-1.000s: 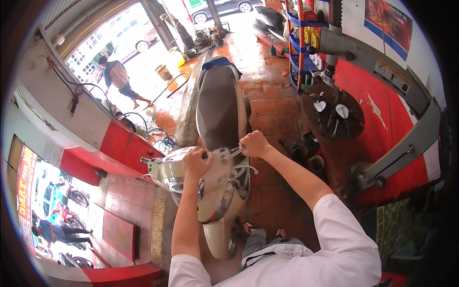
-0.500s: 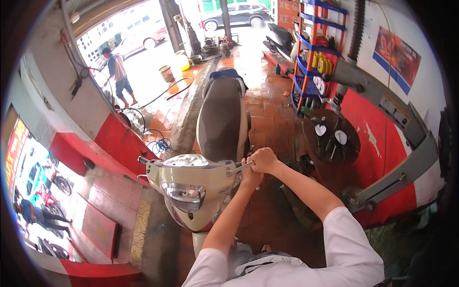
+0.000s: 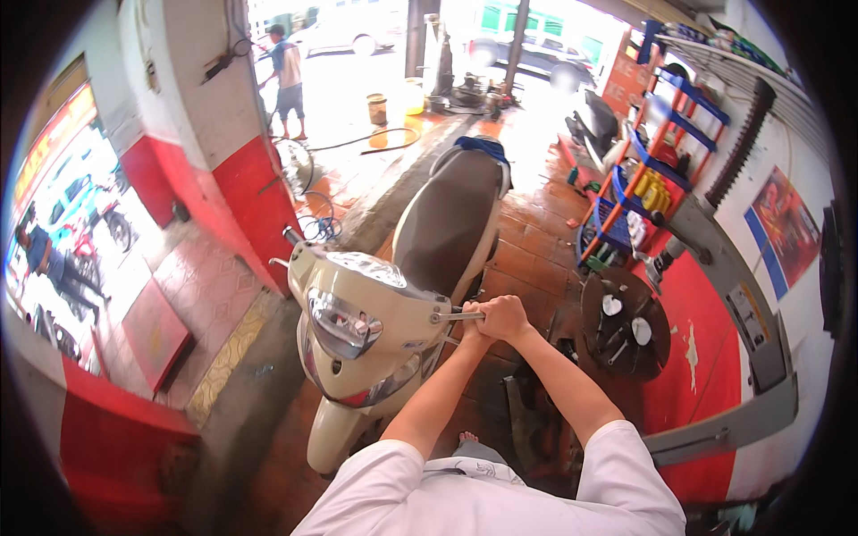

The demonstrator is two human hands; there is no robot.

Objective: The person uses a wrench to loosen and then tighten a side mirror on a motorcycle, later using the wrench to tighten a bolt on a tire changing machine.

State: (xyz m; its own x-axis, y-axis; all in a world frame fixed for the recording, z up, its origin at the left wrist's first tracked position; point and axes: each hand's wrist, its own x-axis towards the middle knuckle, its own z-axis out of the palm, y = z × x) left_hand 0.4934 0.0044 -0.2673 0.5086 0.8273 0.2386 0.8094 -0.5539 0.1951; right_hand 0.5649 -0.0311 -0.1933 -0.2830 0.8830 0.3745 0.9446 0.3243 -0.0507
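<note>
A cream scooter (image 3: 384, 308) with a brown seat (image 3: 450, 219) stands in front of me, its headlight (image 3: 342, 323) turned my way. Both my hands meet at the handlebar end on the picture's right. My left hand (image 3: 474, 329) is closed around the grip there, which it mostly hides. Just above it, my right hand (image 3: 505, 316) is closed on the end of a slim silver wrench (image 3: 461, 316). The wrench's other end touches the handlebar cover. Below it a bit of brake lever (image 3: 450, 340) shows.
A round dark tray (image 3: 657, 362) with tools and two white pieces stands to the right. Behind it are an orange-and-blue shelf rack (image 3: 675, 161) and a grey metal arm (image 3: 746, 313). A red-and-white pillar (image 3: 241, 170), a hose (image 3: 357, 145) and another person (image 3: 288, 80) are further left.
My view has swung, so the scooter appears tilted and its front wheel cover shows more. Both hands stay at the handlebar end, the right still on the wrench.
</note>
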